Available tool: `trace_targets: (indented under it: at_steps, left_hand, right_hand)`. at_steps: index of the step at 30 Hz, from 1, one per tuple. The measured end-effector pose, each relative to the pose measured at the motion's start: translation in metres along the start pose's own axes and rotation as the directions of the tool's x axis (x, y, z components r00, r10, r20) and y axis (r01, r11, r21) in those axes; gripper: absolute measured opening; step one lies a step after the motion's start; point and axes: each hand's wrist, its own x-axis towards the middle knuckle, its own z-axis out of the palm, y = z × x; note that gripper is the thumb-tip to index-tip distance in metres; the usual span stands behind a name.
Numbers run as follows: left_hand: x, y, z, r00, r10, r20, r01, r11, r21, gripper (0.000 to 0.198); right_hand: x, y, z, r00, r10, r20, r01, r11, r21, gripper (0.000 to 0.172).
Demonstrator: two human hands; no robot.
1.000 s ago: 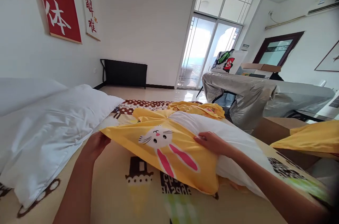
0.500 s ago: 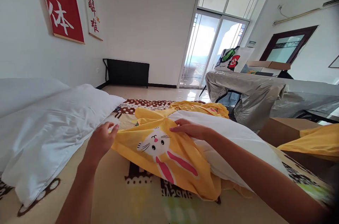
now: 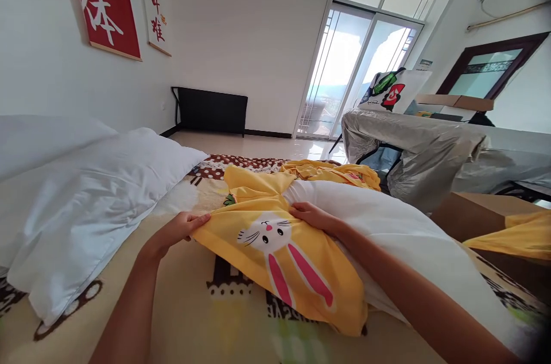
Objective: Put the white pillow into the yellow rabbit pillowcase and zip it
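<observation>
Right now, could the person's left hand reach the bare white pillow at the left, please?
Probably yes: the left hand pinches the yellow pillowcase, but the bare white pillow lies beside it, with only open bedspread between.

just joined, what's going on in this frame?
A person at a bed is handling a yellow pillowcase with a rabbit print. The left hand pinches its near edge; the right hand grips the edge where it meets a white pillow. The case covers only one end of that pillow. A second white pillow lies to the left.
</observation>
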Motion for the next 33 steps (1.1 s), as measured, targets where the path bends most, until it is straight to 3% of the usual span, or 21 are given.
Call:
trace_targets:
  at_steps: [3, 7, 12, 16, 20, 23, 25, 27, 33]
  left_hand:
    - [-0.005, -0.001, -0.004, 0.994, 0.051, 0.093, -0.043, 0.996, -0.083, 0.050]
    - [-0.007, 0.002, -0.002, 0.990, 0.013, 0.142, -0.003, 0.997, -0.075, 0.051]
    - [-0.009, 0.008, 0.006, 1.000, -0.016, -0.006, 0.016, 1.000, -0.005, 0.057]
    - [-0.010, 0.011, 0.009, 0.993, 0.039, 0.115, -0.042, 0.999, 0.020, 0.052]
    - [-0.011, 0.014, 0.013, 0.985, 0.039, 0.166, -0.046, 0.998, 0.039, 0.045]
    - [-0.008, 0.013, 0.015, 0.980, 0.074, 0.187, -0.087, 0.994, 0.064, 0.044]
    - [-0.006, 0.011, 0.016, 0.972, 0.103, 0.211, -0.120, 0.990, 0.070, 0.044]
    - [-0.003, 0.009, 0.017, 0.963, 0.125, 0.241, -0.148, 0.986, 0.079, 0.042]
    - [-0.002, 0.012, 0.018, 0.977, 0.138, 0.161, -0.169, 0.964, 0.204, 0.035]
  right_hand:
    - [-0.014, 0.001, 0.003, 0.991, 0.047, 0.127, -0.061, 0.992, 0.111, 0.036]
    - [-0.027, -0.003, 0.003, 0.976, 0.063, 0.208, -0.100, 0.979, 0.175, 0.037]
    - [-0.029, -0.009, 0.009, 0.998, -0.016, 0.057, 0.029, 0.968, -0.250, 0.036]
    - [-0.030, -0.028, 0.007, 0.994, -0.101, -0.028, 0.078, 0.888, -0.452, 0.023]
    - [-0.024, -0.055, -0.020, 0.990, -0.134, -0.053, 0.073, 0.783, -0.617, 0.016]
    - [-0.012, -0.066, -0.056, 0.963, -0.173, -0.205, -0.028, 0.696, -0.717, 0.016]
    - [-0.003, -0.062, -0.075, 0.922, -0.206, -0.326, -0.122, 0.647, -0.753, 0.023]
    - [0.004, -0.047, -0.081, 0.891, -0.209, -0.404, -0.201, 0.616, -0.762, 0.030]
    - [0.014, 0.009, -0.031, 0.872, -0.177, -0.456, -0.279, 0.587, -0.760, 0.029]
